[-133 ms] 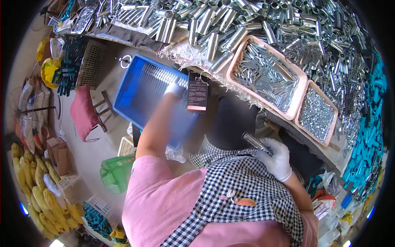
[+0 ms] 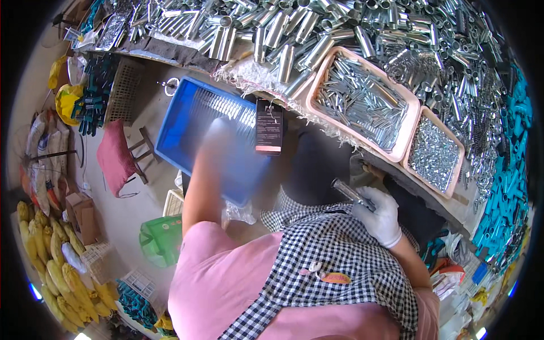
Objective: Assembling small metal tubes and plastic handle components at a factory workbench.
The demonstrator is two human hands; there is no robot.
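Note:
My left hand (image 2: 220,131), in a white glove, is smeared by motion above the blue plastic bin (image 2: 170,127). Its fingers cannot be made out, nor whether anything is in them. Slim shiny metal rods (image 2: 226,107) lie side by side in a row along the far side of that bin. In front of my checked apron, my right hand (image 2: 381,216), also white-gloved, is closed around a metal tube (image 2: 350,192). The tube's dark end points up and to the left, away from the palm.
Beyond the bin, a workbench bears heaped metal tubes (image 2: 283,62). A pink tray of small rods (image 2: 310,105) and a smaller tray of small parts (image 2: 458,164) stand on its near edge. A black printed card (image 2: 269,127) hangs beside the bin. A pink-covered stool (image 2: 116,158) stands left.
My left hand has moved a little left and nearer to me over the blue bin, and is more blurred. My right hand stays closed on the tube, almost unmoved.

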